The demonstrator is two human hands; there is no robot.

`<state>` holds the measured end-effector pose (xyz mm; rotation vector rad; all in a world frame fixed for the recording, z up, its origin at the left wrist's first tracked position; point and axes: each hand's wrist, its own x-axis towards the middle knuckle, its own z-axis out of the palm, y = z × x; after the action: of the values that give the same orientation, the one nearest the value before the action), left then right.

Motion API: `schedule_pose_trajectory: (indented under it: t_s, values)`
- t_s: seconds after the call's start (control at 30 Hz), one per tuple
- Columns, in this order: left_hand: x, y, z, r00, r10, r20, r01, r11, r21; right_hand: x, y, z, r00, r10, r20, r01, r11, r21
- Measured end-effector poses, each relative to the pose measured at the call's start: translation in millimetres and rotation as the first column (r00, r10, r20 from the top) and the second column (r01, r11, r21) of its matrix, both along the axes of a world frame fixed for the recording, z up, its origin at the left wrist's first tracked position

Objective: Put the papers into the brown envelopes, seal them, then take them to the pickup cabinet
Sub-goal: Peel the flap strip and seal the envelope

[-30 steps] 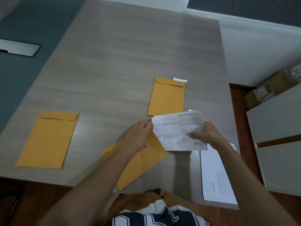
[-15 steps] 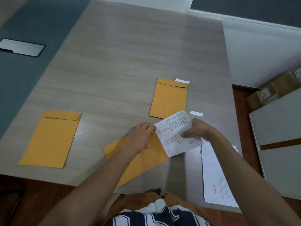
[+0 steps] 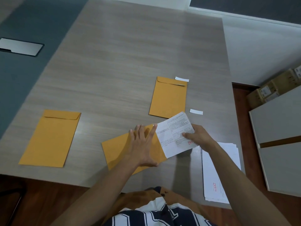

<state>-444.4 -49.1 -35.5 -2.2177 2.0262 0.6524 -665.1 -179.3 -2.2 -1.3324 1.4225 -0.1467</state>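
Observation:
A brown envelope (image 3: 117, 149) lies slanted near the table's front edge. My left hand (image 3: 143, 144) presses flat on it with fingers spread. A folded printed paper (image 3: 172, 137) sticks out of the envelope's mouth at its right end. My right hand (image 3: 197, 137) holds that paper, thumb on top. A second brown envelope (image 3: 168, 97) lies just beyond, flap down. A third brown envelope (image 3: 51, 137) lies at the left. A stack of white papers (image 3: 218, 173) sits at the front right corner.
Two small white strips (image 3: 182, 78) (image 3: 196, 111) lie by the middle envelope. The wood-grain table (image 3: 130, 54) stretches far ahead. A metal plate (image 3: 19, 47) sits in the dark surface at left. A grey cabinet (image 3: 280, 136) and cardboard boxes (image 3: 273, 88) stand at right.
The paper has tilted and its left end has gone into the slanted envelope. My left hand went from holding the envelope's mouth to lying flat on the envelope.

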Motion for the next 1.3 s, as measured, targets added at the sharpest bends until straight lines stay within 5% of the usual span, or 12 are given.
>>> schedule_pose_trajectory:
  t_s: [0.33,0.63,1.3]
  values:
    - [-5.7,-4.2,18.4,0.994,-0.097,-0.042,0.096,0.995,-0.038,7.5,28.4,1.3,0.994,-0.053,0.093,0.050,0.998,0.033]
    - [-7.6,-6.4,26.9,0.993,-0.108,-0.037,0.108,0.994,-0.025,13.6,34.7,26.0,0.997,0.003,-0.072,-0.016,0.985,-0.170]
    - [-20.5,-12.0,52.7,0.978,-0.199,-0.064,0.189,0.973,-0.135,42.3,36.1,52.3,0.975,0.123,-0.186,-0.127,0.992,-0.007]
